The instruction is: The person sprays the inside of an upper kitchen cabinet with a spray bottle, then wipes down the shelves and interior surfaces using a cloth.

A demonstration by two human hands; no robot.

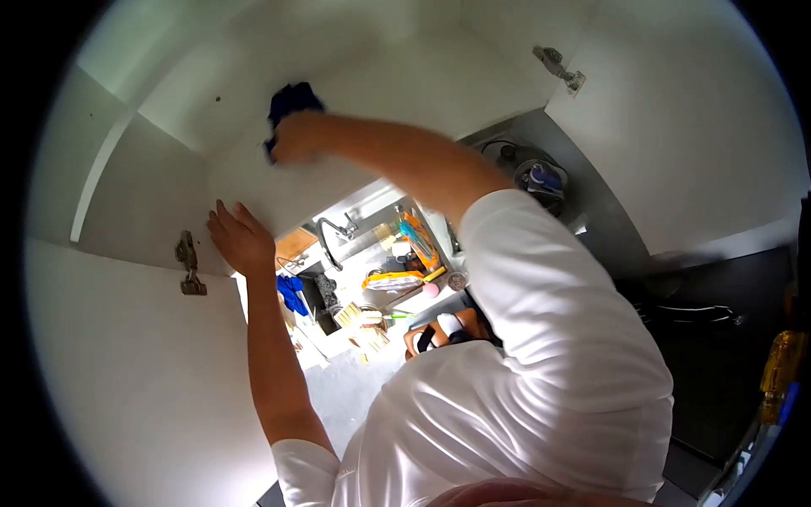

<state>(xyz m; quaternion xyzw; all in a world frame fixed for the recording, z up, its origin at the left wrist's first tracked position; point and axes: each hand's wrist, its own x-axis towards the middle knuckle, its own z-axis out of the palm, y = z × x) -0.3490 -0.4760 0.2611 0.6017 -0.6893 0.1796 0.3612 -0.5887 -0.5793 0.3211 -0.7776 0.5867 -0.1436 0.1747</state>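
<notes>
My right hand (297,139) reaches across into a white cabinet and presses a dark blue cloth (293,100) against the cabinet's inner panel (245,156). Its fingers are closed round the cloth and slightly blurred. To the left, my left hand (243,239) lies with fingers stretched out against the cabinet near its front edge, holding nothing. A metal hinge (189,264) is just left of that hand.
Open white doors stand at left (135,355) and right (693,127); a second hinge (562,71) is on the right. Below are a faucet (325,241), a sink (319,296), a counter with orange packets (418,239), and a pot (541,179) on a dark surface.
</notes>
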